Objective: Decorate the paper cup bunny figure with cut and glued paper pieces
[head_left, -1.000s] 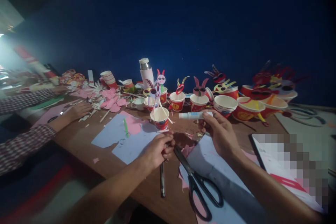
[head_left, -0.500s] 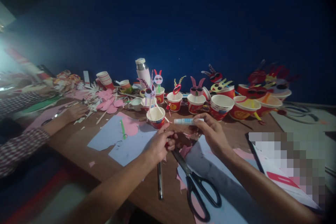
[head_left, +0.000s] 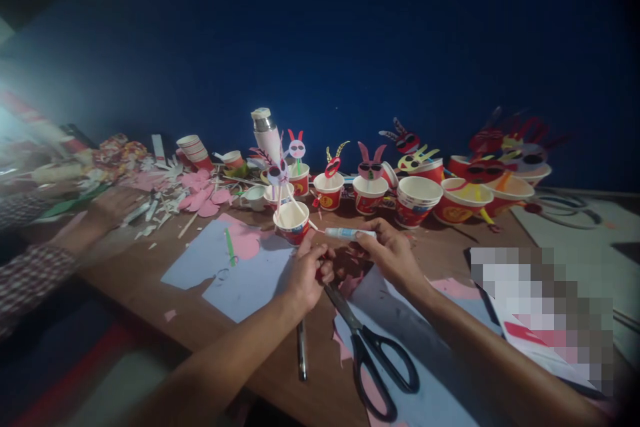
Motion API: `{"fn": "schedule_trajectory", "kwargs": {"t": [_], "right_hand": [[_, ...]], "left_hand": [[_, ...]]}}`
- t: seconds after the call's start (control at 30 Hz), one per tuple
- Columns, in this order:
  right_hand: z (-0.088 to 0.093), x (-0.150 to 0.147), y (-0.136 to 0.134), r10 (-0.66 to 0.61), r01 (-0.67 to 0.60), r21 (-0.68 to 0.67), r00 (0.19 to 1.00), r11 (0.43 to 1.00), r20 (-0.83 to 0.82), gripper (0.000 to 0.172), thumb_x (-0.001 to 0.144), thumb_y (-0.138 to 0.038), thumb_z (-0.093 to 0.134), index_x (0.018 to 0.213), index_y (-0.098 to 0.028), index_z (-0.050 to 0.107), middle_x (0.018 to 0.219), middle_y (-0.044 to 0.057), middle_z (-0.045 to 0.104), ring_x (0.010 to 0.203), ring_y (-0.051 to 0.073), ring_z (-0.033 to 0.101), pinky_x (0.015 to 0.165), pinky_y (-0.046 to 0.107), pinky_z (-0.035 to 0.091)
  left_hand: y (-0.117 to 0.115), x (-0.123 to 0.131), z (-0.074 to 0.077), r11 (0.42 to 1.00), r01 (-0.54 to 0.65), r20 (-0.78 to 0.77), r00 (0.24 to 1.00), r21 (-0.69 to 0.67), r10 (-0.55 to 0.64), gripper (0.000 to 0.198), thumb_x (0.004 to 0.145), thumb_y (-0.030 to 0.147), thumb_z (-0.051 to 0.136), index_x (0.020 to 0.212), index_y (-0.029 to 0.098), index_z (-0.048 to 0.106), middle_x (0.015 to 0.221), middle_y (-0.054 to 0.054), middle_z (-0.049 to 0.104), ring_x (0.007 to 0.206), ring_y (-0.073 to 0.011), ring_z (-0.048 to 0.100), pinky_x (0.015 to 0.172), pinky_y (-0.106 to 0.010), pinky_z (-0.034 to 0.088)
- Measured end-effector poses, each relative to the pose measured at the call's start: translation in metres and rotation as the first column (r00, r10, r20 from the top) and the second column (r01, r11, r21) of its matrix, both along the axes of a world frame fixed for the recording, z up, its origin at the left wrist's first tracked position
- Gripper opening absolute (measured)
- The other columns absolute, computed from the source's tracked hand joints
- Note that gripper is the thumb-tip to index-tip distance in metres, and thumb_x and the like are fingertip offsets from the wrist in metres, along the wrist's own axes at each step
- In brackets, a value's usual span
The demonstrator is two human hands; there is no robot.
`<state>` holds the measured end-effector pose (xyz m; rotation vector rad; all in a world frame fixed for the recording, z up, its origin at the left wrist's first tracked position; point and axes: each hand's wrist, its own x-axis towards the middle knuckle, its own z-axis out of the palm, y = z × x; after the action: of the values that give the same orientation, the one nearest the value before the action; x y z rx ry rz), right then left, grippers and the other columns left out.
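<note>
My right hand (head_left: 393, 253) grips a white glue stick (head_left: 347, 233) held sideways, its tip pointing left. My left hand (head_left: 310, 270) is closed in a pinch on a small red piece I cannot make out, just below the stick's tip. Both hands hover over the brown table (head_left: 165, 303). A red paper cup (head_left: 291, 221) with sticks in it stands just beyond my left hand. Black scissors (head_left: 370, 353) lie below my hands on a pale blue sheet (head_left: 435, 380), and a dark pen (head_left: 301, 350) lies beside them.
A row of decorated red paper cups (head_left: 417, 197) and a white flask (head_left: 266, 133) line the back. Blue and pink paper (head_left: 225, 260) lies at the left. Another person's hand (head_left: 107, 203) and checked sleeve (head_left: 25, 273) rest at the far left among scraps.
My right hand has brought the glue stick down and left toward my left hand. The other person's hand has shifted left. The view has drifted slightly.
</note>
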<state>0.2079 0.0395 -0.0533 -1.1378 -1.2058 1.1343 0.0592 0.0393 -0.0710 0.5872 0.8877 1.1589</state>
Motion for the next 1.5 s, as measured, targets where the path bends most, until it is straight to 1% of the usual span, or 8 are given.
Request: {"fn": "schedule_trajectory", "kwargs": {"t": [0.1, 0.23, 0.43, 0.7, 0.97, 1.2, 1.37, 1.5], "right_hand": [[-0.005, -0.001, 0.000, -0.019, 0.017, 0.018, 0.994, 1.000, 0.106, 0.017, 0.075, -0.035, 0.054, 0.079, -0.019, 0.049, 0.057, -0.003, 0.057, 0.047, 0.013, 0.052, 0.043, 0.023, 0.041], [-0.011, -0.003, 0.000, -0.113, 0.079, 0.121, 0.946, 0.990, 0.302, 0.017, 0.077, -0.035, 0.052, 0.082, -0.018, 0.055, 0.060, -0.001, 0.060, 0.050, 0.014, 0.054, 0.045, 0.023, 0.040], [-0.009, -0.002, -0.003, -0.167, 0.039, 0.248, 0.837, 0.968, 0.520, 0.027, 0.083, -0.032, 0.049, 0.104, -0.019, 0.060, 0.066, 0.000, 0.063, 0.054, 0.014, 0.055, 0.050, 0.022, 0.040], [-0.004, -0.002, -0.004, -0.176, -0.069, 0.341, 0.752, 0.937, 0.635, 0.028, 0.085, -0.027, 0.048, 0.108, -0.020, 0.062, 0.075, 0.003, 0.068, 0.060, 0.015, 0.060, 0.054, 0.022, 0.041], [-0.005, -0.003, -0.001, -0.257, -0.135, 0.449, 0.661, 0.883, 0.705, 0.027, 0.085, -0.024, 0.048, 0.108, -0.017, 0.060, 0.092, 0.007, 0.070, 0.073, 0.018, 0.065, 0.065, 0.023, 0.045], [-0.002, -0.003, -0.003, -0.299, -0.173, 0.443, 0.522, 0.880, 0.799, 0.026, 0.086, -0.025, 0.047, 0.107, -0.016, 0.060, 0.087, 0.009, 0.070, 0.071, 0.020, 0.065, 0.060, 0.025, 0.042], [-0.003, -0.002, -0.003, -0.338, -0.220, 0.460, 0.429, 0.860, 0.837, 0.026, 0.087, -0.026, 0.047, 0.107, -0.016, 0.060, 0.087, 0.008, 0.070, 0.072, 0.020, 0.065, 0.057, 0.025, 0.038], [0.000, -0.003, -0.004, -0.384, -0.247, 0.472, 0.333, 0.846, 0.861, 0.024, 0.087, -0.026, 0.046, 0.101, -0.016, 0.062, 0.077, 0.007, 0.069, 0.063, 0.018, 0.062, 0.051, 0.025, 0.031]], "left_hand": [[-0.002, 0.002, 0.001, 1.000, -0.008, -0.026, 1.000, 0.017, 0.008, 0.059, 0.072, 0.016, 0.053, 0.126, 0.029, 0.031, 0.061, 0.005, 0.051, 0.036, -0.0036, 0.034, 0.036, -0.015, 0.022], [-0.002, 0.003, 0.002, 1.000, 0.000, -0.037, 0.999, 0.012, 0.001, 0.054, 0.070, 0.017, 0.054, 0.120, 0.028, 0.036, 0.061, 0.006, 0.051, 0.035, -0.0031, 0.033, 0.036, -0.016, 0.021], [-0.003, 0.004, 0.005, 1.000, -0.001, -0.027, 1.000, -0.018, 0.001, 0.051, 0.070, 0.015, 0.054, 0.117, 0.026, 0.038, 0.060, 0.006, 0.052, 0.035, -0.0034, 0.033, 0.036, -0.016, 0.022], [-0.003, 0.003, 0.001, 0.998, 0.059, -0.036, 0.998, 0.036, -0.058, 0.044, 0.071, 0.017, 0.054, 0.113, 0.025, 0.045, 0.060, 0.005, 0.051, 0.036, -0.0032, 0.034, 0.036, -0.016, 0.022], [-0.005, 0.003, 0.003, 0.996, 0.088, -0.054, 0.995, 0.010, -0.087, 0.051, 0.070, 0.016, 0.053, 0.119, 0.026, 0.041, 0.060, 0.005, 0.051, 0.036, -0.0036, 0.033, 0.036, -0.017, 0.023], [-0.004, 0.003, 0.005, 0.995, 0.101, -0.051, 0.993, -0.026, -0.103, 0.062, 0.067, 0.014, 0.053, 0.125, 0.026, 0.036, 0.056, 0.007, 0.048, 0.034, -0.0039, 0.034, 0.036, -0.017, 0.022], [-0.005, 0.003, 0.005, 0.995, 0.097, -0.057, 0.994, -0.016, -0.098, 0.055, 0.066, 0.013, 0.053, 0.118, 0.025, 0.043, 0.057, 0.009, 0.042, 0.035, -0.0031, 0.034, 0.036, -0.017, 0.023], [-0.003, 0.003, 0.003, 0.996, 0.080, -0.096, 0.992, -0.024, -0.082, 0.055, 0.066, 0.013, 0.053, 0.118, 0.025, 0.043, 0.057, 0.009, 0.042, 0.035, -0.0036, 0.036, 0.035, -0.017, 0.024]]}}
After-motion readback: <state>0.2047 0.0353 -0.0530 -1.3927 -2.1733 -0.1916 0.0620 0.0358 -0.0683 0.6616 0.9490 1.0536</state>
